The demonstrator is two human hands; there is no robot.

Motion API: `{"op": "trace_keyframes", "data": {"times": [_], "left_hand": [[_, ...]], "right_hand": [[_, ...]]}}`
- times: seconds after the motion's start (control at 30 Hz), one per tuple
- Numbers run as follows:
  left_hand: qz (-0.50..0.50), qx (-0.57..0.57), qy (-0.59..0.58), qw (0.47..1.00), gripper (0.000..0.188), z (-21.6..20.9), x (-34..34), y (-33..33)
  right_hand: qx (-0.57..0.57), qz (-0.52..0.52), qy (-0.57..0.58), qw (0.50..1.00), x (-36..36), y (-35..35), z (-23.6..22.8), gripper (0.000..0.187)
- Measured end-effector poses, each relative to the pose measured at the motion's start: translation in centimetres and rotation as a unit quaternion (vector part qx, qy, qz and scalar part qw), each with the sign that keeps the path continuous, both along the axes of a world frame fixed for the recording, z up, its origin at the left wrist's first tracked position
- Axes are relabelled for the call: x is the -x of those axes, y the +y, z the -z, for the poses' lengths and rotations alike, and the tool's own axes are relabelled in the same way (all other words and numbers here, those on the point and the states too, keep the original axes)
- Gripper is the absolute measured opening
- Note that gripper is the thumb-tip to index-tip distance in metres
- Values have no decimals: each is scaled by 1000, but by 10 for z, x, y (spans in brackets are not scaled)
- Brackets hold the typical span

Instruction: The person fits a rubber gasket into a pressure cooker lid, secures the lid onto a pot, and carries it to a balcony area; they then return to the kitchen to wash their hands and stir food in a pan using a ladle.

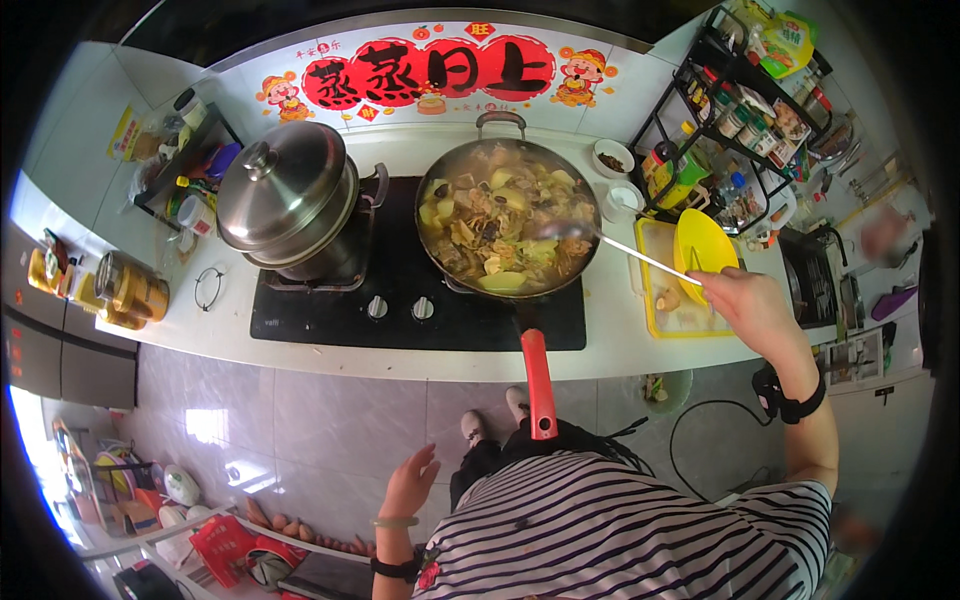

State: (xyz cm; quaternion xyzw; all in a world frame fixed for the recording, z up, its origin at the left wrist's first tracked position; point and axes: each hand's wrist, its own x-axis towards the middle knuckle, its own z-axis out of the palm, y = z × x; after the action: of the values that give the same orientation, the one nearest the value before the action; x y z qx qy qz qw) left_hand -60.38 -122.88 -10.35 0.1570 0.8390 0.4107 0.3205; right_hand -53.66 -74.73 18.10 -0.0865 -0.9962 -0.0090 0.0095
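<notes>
My right hand [745,305] is closed round the end of a ladle [650,262] with a long pale handle. Its metal head, blurred, rests among the food in the wok [425,235]. Potato chunks, meat and leafy pieces in brown broth [490,220] fill this wok, which sits on the right side of the black gas stove [300,325]. The wok's red handle [538,385] points toward my body. Away from the counter, my left hand [408,485] hangs low in the air with nothing in it, fingers loosely stretched.
A lidded steel steamer pot [285,195] occupies the left burner. Right of the wok are two small white bowls [612,158], a yellow bowl [705,245] and a yellow-rimmed board [650,318]. Jars [135,285] stand at left; a black spice rack [690,110] is at right.
</notes>
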Motion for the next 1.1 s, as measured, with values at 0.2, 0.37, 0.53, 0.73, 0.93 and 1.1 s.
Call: {"op": "trace_keyframes", "data": {"times": [0.2, 0.37, 0.53, 0.73, 0.93, 1.1], "left_hand": [[17, -10, -18, 1000, 38, 0, 3, 4], [13, -6, -16, 1000, 38, 8, 0, -3], [1, -24, 7, 1000, 35, 8, -7, -13], [2, -14, -1, 1000, 38, 7, -9, -21], [-1, -14, -34, 999, 39, 3, -4, -16], [7, -7, -25, 1000, 40, 2, -1, -19]], "right_hand": [[-44, -11, -88, 995, 1, -23, -9, 25], [-58, -56, -105, 991, 13, -23, 31, 28], [8, -32, -89, 995, 23, -30, 55, 26], [204, 30, -44, 978, 10, -26, 53, 25], [289, 122, -29, 949, 15, -61, 19, 26], [306, 98, -34, 946, 25, -86, 32, 24]]}}
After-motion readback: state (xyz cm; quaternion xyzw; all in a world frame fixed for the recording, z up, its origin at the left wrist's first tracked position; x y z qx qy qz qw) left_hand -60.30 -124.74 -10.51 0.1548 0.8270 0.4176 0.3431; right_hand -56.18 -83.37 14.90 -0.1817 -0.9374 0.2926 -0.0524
